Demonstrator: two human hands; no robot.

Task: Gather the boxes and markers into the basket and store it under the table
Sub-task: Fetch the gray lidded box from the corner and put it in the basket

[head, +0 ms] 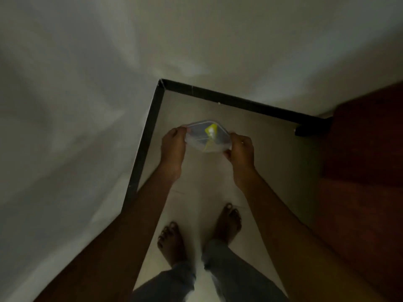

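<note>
Nearest the lens, the bare left forearm and right forearm run up from 7 and 5 o'clock toward the middle of the view. Behind them the pale walls take the most room, filling everything from 8 o'clock round through 12 to 2 o'clock and meeting in a corner just above centre. The light floor comes next, a wedge widening from that corner down to 6 o'clock. A dark reddish-brown wooden surface covers the 3 to 4 o'clock side; the dim light does not show what piece of furniture it is. A black skirting lines the foot of both walls, one run heading toward 3 o'clock, the other toward 7 o'clock. At 6 o'clock are two legs in grey-blue trousers. Ahead of them two bare feet stand flat on the floor, the right one set slightly further forward.

At centre the left hand and right hand hold the box between them. It is in the air above the floor, at 12 o'clock from the feet and short of the corner. The box is clear plastic with rounded corners, its broad face turned toward the camera. The left hand's fingers are clamped on its 9 o'clock end, and the right hand grips the 3 o'clock end, thumb above and the rest curled beneath. Smallest of all, a yellow piece shows through the plastic, too blurred to identify.
</note>
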